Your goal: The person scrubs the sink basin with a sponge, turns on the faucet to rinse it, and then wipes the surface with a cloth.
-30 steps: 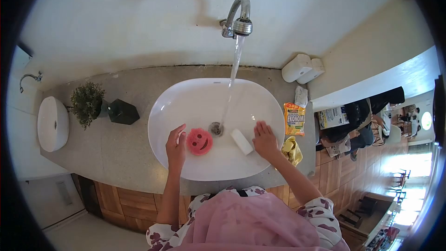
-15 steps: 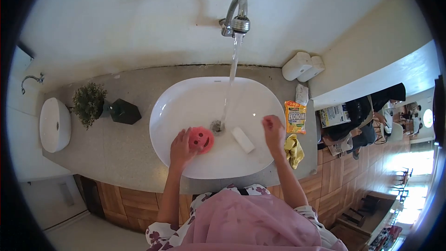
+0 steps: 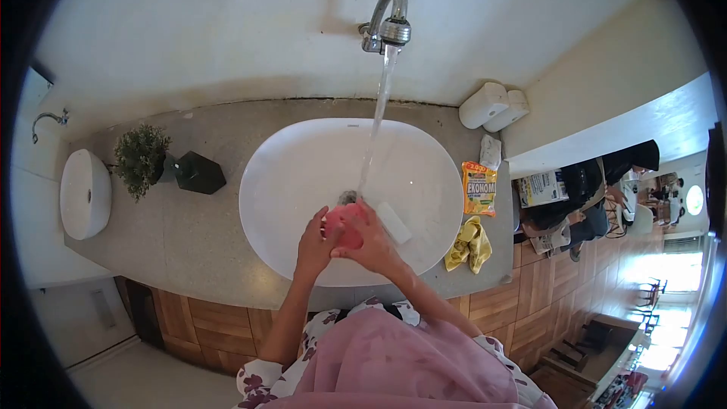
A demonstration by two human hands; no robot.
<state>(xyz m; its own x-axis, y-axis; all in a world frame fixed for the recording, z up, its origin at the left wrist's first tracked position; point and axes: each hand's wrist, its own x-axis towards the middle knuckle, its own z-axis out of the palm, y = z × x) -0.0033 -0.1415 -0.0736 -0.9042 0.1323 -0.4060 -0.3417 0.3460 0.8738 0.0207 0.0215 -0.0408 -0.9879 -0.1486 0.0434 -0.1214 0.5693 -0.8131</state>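
A red smiley-face sponge (image 3: pixel 346 226) is held between both hands over the front half of the white sink basin (image 3: pixel 288 174). My left hand (image 3: pixel 313 246) grips its left edge, and the fingers of my right hand (image 3: pixel 371 242) wrap its right side, covering part of it. Just right of the sponge lies a white block-like object (image 3: pixel 394 223), partly hidden by my right hand; its kind is not clear. Water pours from the chrome faucet (image 3: pixel 394 23) and lands near the drain (image 3: pixel 348 197), beyond the sponge.
On the counter right of the basin are a yellow cloth (image 3: pixel 470 245), an orange Ekonomi packet (image 3: pixel 479 188) and a white packet (image 3: pixel 490 151). A dark green vase (image 3: pixel 199 173) and potted plant (image 3: pixel 141 159) stand left. People sit far right (image 3: pixel 583 189).
My right hand has come left from the basin's right side onto the sponge. My left hand has brought the sponge slightly right. Its smiley face no longer shows clearly.
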